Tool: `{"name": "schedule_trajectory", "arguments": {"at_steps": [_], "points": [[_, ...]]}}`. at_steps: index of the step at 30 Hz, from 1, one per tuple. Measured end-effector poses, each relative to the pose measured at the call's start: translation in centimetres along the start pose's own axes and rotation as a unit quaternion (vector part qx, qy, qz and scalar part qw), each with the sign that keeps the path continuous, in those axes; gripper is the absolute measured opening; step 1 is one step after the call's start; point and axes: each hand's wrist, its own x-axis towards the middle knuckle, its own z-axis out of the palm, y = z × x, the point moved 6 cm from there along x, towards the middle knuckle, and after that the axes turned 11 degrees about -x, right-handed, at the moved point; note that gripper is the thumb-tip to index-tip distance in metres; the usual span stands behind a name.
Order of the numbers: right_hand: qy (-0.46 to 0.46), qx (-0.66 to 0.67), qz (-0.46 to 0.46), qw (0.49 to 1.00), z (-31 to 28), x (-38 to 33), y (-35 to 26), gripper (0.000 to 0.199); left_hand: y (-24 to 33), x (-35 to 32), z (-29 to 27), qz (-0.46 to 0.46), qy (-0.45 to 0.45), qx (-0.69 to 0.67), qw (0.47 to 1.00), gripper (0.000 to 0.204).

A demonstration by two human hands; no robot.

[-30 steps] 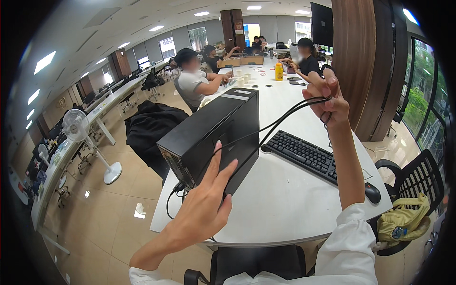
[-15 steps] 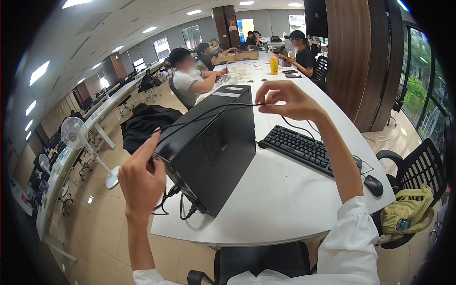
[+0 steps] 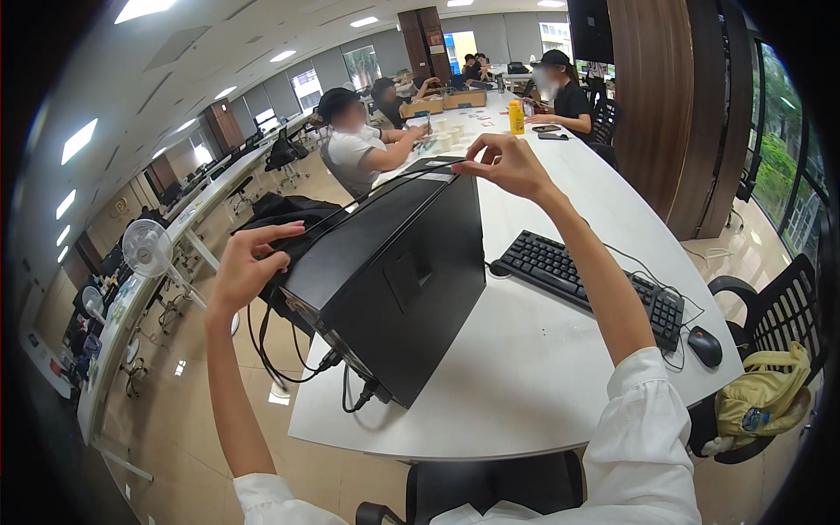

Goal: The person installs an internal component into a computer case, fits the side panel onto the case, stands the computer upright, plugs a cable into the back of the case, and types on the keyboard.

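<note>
A black desktop computer case (image 3: 411, 271) stands on the white table in front of me, with cables plugged into its near end. My right hand (image 3: 507, 166) is above the case's far top edge, pinching a thin black cable (image 3: 376, 194) between thumb and fingers. The cable runs left along the top of the case toward my left hand (image 3: 248, 267). That hand is beside the near left top corner, its index finger stretched out and its thumb apart, with the cable close to the fingertips. Black cable loops (image 3: 262, 350) hang below it, beside the case.
A black keyboard (image 3: 586, 278) and mouse (image 3: 704, 346) lie right of the case on the white table (image 3: 499, 385). Farther along are a yellow bottle (image 3: 516, 116), cups and several seated people. A black chair (image 3: 494, 490) is before me; a yellow bag (image 3: 763, 394) sits on another.
My left hand has risen and its thumb and index finger have spread apart. My right hand has moved slightly left with the cable, which now lies lower along the case top.
</note>
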Motion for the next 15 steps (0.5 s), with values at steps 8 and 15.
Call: {"name": "schedule_trajectory", "arguments": {"at_steps": [8,15], "points": [[-0.059,0.121,0.111,0.985,1.9,2.1,2.5,0.046,-4.5,3.9,2.8,0.008,-0.049,-0.124,0.991,0.044],[-0.114,0.181,0.112,0.970,2.9,4.7,4.1,0.039,-6.8,5.4,6.3,0.000,-0.093,-0.153,0.984,0.038]]}}
